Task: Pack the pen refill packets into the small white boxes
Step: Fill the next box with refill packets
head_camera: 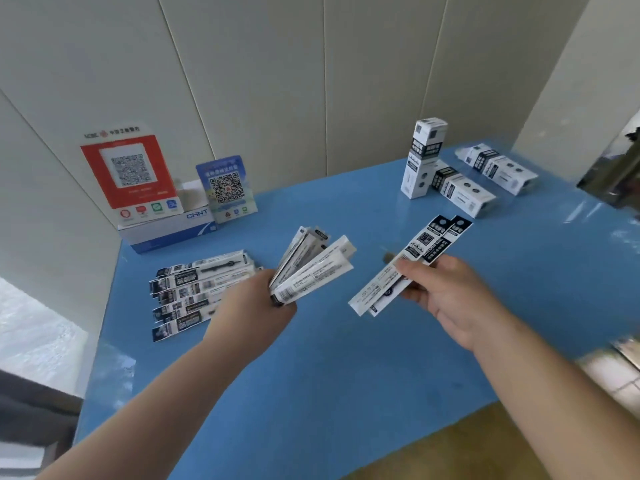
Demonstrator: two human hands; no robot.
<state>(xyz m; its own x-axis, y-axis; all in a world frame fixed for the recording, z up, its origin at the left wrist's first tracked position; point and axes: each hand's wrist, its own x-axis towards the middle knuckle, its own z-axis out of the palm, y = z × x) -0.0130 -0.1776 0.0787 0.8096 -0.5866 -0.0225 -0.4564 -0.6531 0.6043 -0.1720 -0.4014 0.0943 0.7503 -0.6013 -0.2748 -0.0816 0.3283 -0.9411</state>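
Blue table (346,358) against pale panelled walls (277,81); each hand clamped on refill packets.

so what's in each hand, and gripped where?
Left hand: a fanned bunch of refill packets, gripped at their near ends. Right hand: two packets, pinched around mid-length, nearer the lower end.

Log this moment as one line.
left hand: fanned refill packets | right hand: two packets | pile on table | boxes: unfilled
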